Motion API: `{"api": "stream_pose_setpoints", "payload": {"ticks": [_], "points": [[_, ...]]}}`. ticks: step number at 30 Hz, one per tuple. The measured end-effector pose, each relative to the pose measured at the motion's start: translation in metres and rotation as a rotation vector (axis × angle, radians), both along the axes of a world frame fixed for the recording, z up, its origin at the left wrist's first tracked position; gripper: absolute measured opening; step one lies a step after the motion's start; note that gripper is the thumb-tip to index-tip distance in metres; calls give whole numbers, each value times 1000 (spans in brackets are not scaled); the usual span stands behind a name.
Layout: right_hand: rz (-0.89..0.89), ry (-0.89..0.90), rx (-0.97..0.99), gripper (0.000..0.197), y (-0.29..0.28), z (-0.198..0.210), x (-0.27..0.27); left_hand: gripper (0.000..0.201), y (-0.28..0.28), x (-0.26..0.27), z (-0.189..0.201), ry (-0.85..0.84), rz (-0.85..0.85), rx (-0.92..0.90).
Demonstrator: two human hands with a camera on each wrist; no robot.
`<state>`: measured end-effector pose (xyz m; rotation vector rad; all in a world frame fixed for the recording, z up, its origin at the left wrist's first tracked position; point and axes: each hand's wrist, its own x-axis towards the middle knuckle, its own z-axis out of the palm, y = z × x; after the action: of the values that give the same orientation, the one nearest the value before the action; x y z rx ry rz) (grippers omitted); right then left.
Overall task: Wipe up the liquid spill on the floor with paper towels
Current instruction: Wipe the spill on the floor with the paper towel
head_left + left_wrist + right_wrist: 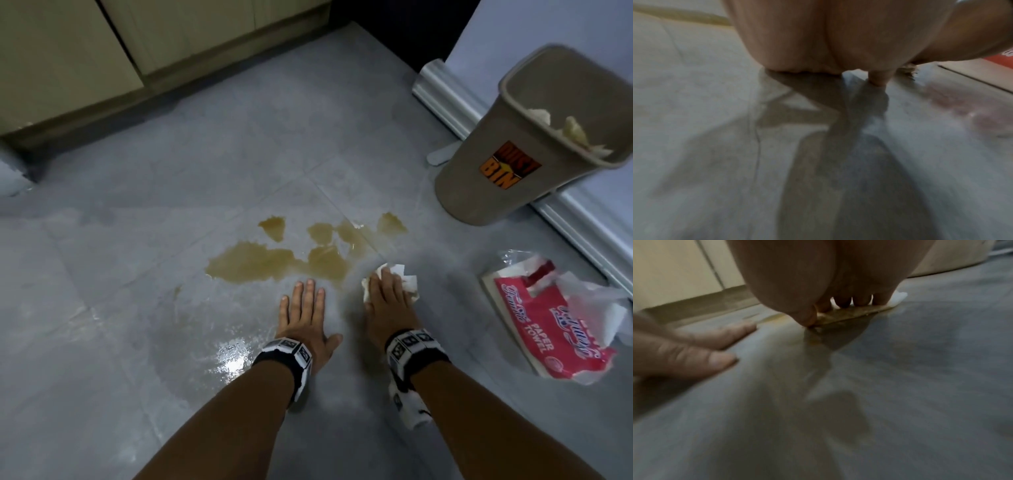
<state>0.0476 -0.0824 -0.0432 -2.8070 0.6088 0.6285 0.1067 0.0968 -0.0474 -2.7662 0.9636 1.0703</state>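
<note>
- On the grey tiled floor (144,260), a brown spill (274,260) is lying ahead of both hands.
- Left hand (305,318) is resting flat, grip open.
- Right hand (388,301) is pressing a crumpled paper towel (407,279) at the spill's right edge, fingers curling onto it.

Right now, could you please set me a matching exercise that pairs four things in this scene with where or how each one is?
Things:
1. left hand
2. right hand
3. dust bin
4. paper towel pack

States:
A. lies torn open on the floor, far right
B. presses a crumpled paper towel at the brown spill
C. stands upright with used towels inside
D. rests flat on the floor, fingers straight

Pairs: 1-D, 2-B, 3-C, 4-A
</note>
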Motion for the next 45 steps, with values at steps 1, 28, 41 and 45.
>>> {"api": "stream_pose_setpoints", "payload": {"ticks": [1,28,41,45], "points": [[-46,20,0,67,4,-2,8,96,1,0,3,8,-8,5],[19,-93,-95,60,13,-12,49,127,44,36,10,28,65,80],[48,-129,-57,58,16,-1,40,129,45,37,8,54,63,82],[113,-197,-9,61,68,1,58,127,45,36,11,48,68,90]]}}
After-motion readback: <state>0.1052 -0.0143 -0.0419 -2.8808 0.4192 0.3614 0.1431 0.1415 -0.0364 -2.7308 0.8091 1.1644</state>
